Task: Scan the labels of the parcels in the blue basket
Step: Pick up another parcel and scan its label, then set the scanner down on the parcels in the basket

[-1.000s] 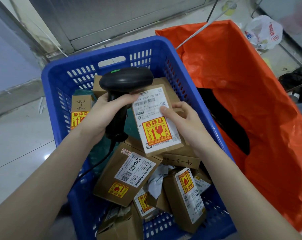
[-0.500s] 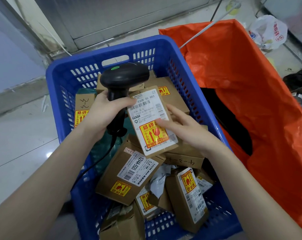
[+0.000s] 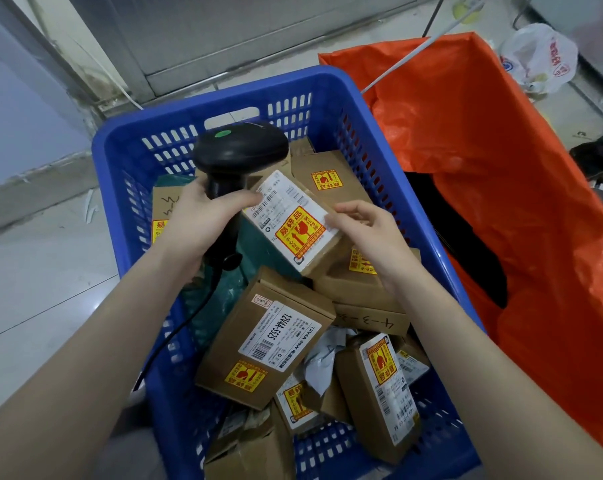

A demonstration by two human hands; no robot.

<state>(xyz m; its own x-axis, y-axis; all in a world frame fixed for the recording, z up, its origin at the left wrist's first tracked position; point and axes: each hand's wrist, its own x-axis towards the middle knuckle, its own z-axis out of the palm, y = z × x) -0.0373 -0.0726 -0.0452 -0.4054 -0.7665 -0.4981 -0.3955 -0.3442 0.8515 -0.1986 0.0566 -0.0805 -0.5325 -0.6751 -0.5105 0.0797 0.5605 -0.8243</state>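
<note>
A blue basket (image 3: 379,109) holds several brown cardboard parcels with white labels and yellow-red fragile stickers. My left hand (image 3: 203,216) grips a black corded barcode scanner (image 3: 239,152), whose head sits just above the held parcel. My right hand (image 3: 366,230) holds a small labelled parcel (image 3: 293,226) by its right edge, tilted with its label facing up, above the pile. A larger parcel marked 12V4A (image 3: 265,337) lies below it, and another labelled parcel (image 3: 379,393) lies near the front right.
An orange plastic sack (image 3: 518,202) stands open right of the basket, with something dark inside. A white plastic bag (image 3: 539,57) lies on the floor at the far right. A teal bag (image 3: 220,289) lies among the parcels. Grey tiled floor spreads to the left.
The held parcel has turned clockwise and tilted to the right under the scanner. My right hand has shifted from its face to its right edge. The scanner stays in my left hand.
</note>
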